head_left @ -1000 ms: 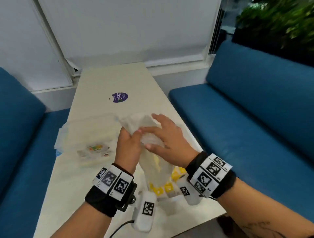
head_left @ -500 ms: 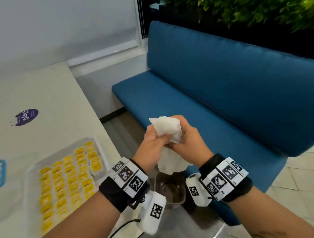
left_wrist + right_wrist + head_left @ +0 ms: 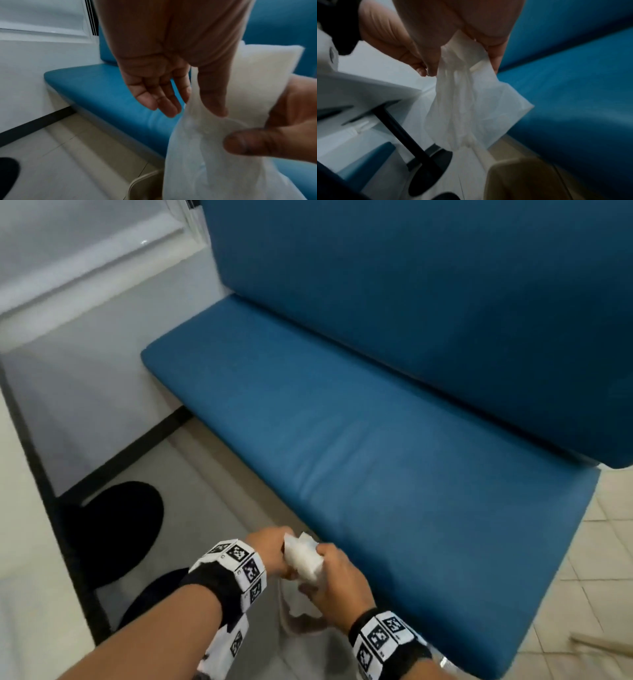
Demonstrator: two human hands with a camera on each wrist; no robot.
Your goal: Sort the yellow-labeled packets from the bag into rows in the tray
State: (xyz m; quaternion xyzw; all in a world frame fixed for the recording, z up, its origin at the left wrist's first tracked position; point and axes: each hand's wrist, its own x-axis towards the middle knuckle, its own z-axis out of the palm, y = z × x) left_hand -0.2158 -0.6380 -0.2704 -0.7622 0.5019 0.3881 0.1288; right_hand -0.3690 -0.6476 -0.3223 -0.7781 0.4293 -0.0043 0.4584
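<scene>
Both hands hold a crumpled, see-through white plastic bag [image 3: 303, 556] low beside the blue bench. My left hand [image 3: 270, 553] pinches the bag's edge between thumb and index finger, and its other fingers hang nearly straight [image 3: 193, 108]. My right hand [image 3: 329, 573] grips the bunched top of the bag [image 3: 471, 108], which hangs limp below the right hand [image 3: 458, 67]. In the left wrist view the bag [image 3: 205, 155] shows no packets inside. The tray and the yellow-labeled packets are out of view.
A beige bin [image 3: 145, 180] stands on the floor right under the bag, also in the right wrist view [image 3: 522, 175]. The blue bench seat [image 3: 376, 457] lies to the right. The table edge [image 3: 20, 508] and its black round base [image 3: 116, 529] are at the left.
My view has swung right, away from the table and tray. Both hands carried the bag off the table and lowered it over the floor bin, bunching it up.
</scene>
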